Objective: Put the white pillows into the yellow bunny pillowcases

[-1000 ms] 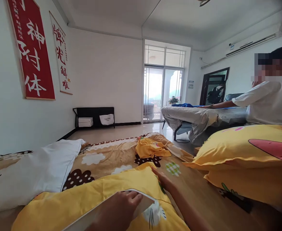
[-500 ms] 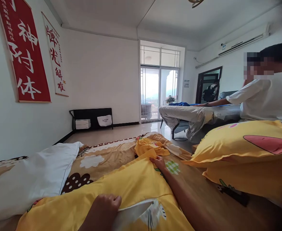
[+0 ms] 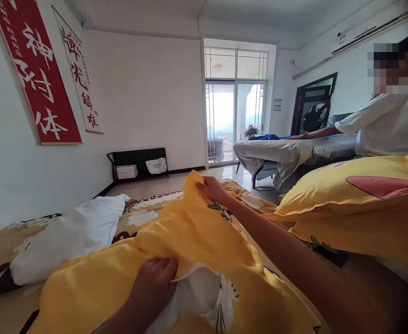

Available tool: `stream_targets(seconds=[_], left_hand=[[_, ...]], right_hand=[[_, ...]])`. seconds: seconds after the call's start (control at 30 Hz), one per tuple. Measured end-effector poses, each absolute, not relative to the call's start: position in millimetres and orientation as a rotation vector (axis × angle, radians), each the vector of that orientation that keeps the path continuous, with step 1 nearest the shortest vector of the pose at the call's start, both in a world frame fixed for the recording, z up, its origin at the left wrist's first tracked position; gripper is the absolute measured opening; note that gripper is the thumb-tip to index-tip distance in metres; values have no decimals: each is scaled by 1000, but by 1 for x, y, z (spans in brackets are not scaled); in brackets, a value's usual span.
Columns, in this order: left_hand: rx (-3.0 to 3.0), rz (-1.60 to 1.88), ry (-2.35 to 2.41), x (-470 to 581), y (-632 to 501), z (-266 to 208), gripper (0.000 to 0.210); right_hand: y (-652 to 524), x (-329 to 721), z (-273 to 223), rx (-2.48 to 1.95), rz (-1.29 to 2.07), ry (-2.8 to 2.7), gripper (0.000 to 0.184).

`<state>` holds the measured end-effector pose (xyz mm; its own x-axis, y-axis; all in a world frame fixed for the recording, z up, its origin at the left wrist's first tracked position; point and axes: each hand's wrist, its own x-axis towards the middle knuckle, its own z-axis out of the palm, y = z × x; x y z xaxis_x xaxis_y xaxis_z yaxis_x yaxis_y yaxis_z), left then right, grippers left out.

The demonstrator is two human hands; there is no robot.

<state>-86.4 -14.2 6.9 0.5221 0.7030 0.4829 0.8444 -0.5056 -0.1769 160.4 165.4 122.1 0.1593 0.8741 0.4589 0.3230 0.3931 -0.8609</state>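
A yellow pillowcase (image 3: 96, 287) with printed patterns spreads before me on the bed. My right hand (image 3: 211, 189) pinches its far corner and holds that corner raised. Close to me, my left hand (image 3: 155, 280) is closed on the edge of the case's opening. Through this opening shows a white pillow (image 3: 197, 290), partly inside the case; the rest of it is hidden by the cloth.
To the left lies another white pillow (image 3: 75, 232) on the patterned bedsheet (image 3: 143, 218). Yellow pillows (image 3: 346, 195) are stacked at the right. Beyond them a person in a white shirt (image 3: 392, 125) reaches over a plastic-covered table (image 3: 280, 150). A low black rack (image 3: 139, 160) stands by the wall.
My right hand has lifted the pillowcase corner up and slightly left, so the cloth now rises in folds. My left hand keeps its grip near the opening. The view has shifted a little.
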Motion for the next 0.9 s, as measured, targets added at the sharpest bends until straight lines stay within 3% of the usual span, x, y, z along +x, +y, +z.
stream_targets(seconds=[0.1,0.27,0.53,0.73,0.9], left_hand=[[-2474,-465,-1036,-93,-39,5,15],[-2494,-226,-1049,-114,-83,21,22],[-2142,-675,-956,-117,-61,71,25],[-2439,-452,-689,-86,-57,49,21],[-2413,-604,-673,-91,-62,51,26]], right_hand=[[161,172,143,-1171,486,-1325,17],[170,181,152,-1176,548,-1155,8],[172,172,148,-1155,628,-1180,12],[172,196,123,-1371,360,-1121,12],[190,191,137,-1441,263,-1218,20]])
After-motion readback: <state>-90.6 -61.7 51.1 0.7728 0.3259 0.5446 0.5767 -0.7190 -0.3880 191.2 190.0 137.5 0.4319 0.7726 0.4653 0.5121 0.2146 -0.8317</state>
